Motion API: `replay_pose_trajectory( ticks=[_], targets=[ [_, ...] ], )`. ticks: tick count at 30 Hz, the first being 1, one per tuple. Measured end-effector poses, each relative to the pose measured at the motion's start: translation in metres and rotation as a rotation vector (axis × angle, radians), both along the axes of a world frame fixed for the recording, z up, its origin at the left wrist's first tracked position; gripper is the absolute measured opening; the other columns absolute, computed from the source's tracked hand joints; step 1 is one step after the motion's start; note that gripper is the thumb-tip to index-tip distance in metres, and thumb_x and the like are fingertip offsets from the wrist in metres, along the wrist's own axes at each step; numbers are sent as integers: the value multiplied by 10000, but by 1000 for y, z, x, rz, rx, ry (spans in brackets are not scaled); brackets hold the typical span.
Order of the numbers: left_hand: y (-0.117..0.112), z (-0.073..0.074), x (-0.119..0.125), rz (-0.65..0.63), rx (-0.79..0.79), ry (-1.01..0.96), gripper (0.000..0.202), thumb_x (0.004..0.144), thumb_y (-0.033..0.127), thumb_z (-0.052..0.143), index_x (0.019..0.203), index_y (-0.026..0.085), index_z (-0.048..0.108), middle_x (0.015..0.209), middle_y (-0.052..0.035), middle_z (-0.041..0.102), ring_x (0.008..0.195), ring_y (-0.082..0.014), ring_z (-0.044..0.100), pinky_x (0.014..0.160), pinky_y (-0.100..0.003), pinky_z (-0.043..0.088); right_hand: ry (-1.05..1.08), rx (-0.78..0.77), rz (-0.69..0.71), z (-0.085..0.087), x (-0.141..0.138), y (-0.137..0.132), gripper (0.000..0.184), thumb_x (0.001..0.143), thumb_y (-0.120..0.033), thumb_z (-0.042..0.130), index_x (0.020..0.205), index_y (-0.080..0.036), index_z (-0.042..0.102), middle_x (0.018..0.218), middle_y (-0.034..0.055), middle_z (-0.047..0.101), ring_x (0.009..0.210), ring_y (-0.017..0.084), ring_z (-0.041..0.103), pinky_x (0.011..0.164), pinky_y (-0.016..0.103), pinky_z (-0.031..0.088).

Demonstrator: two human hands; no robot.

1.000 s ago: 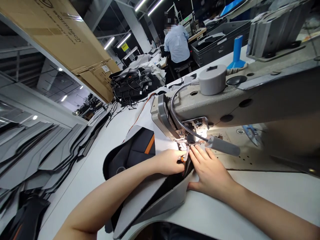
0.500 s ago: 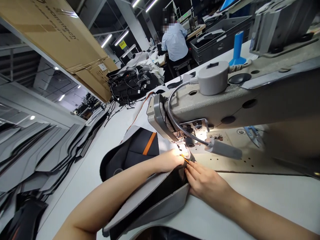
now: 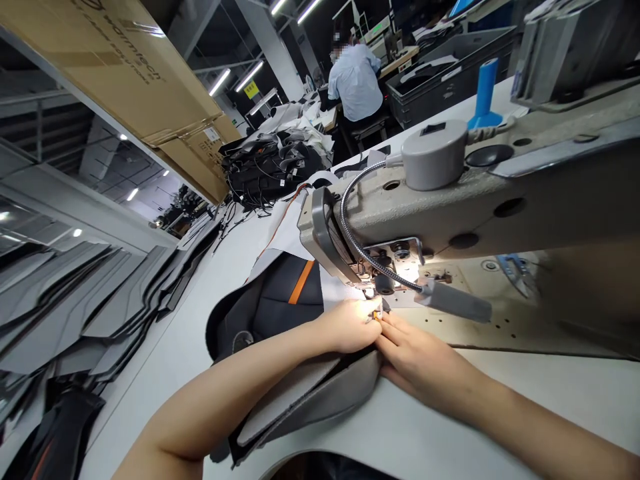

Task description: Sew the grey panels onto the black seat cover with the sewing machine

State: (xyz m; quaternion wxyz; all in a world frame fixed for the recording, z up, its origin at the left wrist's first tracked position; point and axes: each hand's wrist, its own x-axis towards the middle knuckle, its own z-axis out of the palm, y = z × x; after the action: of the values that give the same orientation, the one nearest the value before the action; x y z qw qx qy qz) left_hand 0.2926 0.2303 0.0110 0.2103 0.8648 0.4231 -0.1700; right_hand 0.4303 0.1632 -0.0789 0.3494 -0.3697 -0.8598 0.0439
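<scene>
My left hand [image 3: 353, 325] is closed on the edge of a dark padded fabric cover [image 3: 273, 320], its fingers pinched close to the needle area of a sewing machine [image 3: 400, 220]. An orange stripe [image 3: 301, 283] crosses the cover. At the pinch, a small bit of orange trim shows between my hands. My right hand [image 3: 413, 353] lies against the same edge, fingers together and fingertips touching the left fingers; what they grip is mostly hidden. Grey-backed flaps [image 3: 320, 400] of the cover fold beneath my left forearm. The machine's lamp [image 3: 455, 301] hangs just beyond my right hand.
Metal snips [image 3: 515, 275] lie on the machine bed. Stacked grey panels [image 3: 65, 307] stand at the left, below a large cardboard box [image 3: 135, 80]. Dark pieces with wires [image 3: 270, 163] are heaped at the back. A person in a light shirt [image 3: 356, 80] sits beyond.
Both hands have closed in on each other at the cover's edge, and less orange trim shows. The lower flaps have shifted and folded closer together. The whole view has moved slightly.
</scene>
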Motion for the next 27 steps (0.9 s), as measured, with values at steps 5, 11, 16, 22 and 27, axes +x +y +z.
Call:
replay_pose_trajectory(
  ticks=[5,11,16,22,27],
  targets=[
    [-4,24,-13,-56,140,197,410,886,281,348,1263,176,470,1066,-103,632,922,-262,609,760,-354,485,9,-266,190,17,22,1,162,739,-146,576,882,-196,634,1090,49,652,1036,202,581,999,356,398],
    [2,28,1,-201,87,95,276,857,97,332,715,146,563,818,-73,646,735,-177,578,700,-277,450,-272,-44,128,14,-24,7,135,762,-97,522,779,-156,642,859,126,673,878,249,615,868,399,442],
    [7,27,-1,-110,51,29,248,844,113,371,662,154,535,740,-41,627,679,-156,551,660,-265,437,-275,12,105,11,-27,0,139,749,-66,507,738,-153,616,819,133,655,854,253,596,882,414,403],
    [33,31,-19,-32,-64,-227,230,895,222,410,866,173,633,987,-32,657,1007,-194,560,915,-304,417,-6,-442,258,22,4,9,101,811,-155,514,732,-189,567,772,27,624,795,168,576,762,277,439],
    [30,13,-24,83,-213,-464,249,900,242,407,937,170,643,1112,-52,639,1125,-200,525,1027,-327,352,9,-413,203,15,4,12,117,830,-294,557,859,-194,609,1148,104,585,1178,261,459,950,373,372]
  ],
)
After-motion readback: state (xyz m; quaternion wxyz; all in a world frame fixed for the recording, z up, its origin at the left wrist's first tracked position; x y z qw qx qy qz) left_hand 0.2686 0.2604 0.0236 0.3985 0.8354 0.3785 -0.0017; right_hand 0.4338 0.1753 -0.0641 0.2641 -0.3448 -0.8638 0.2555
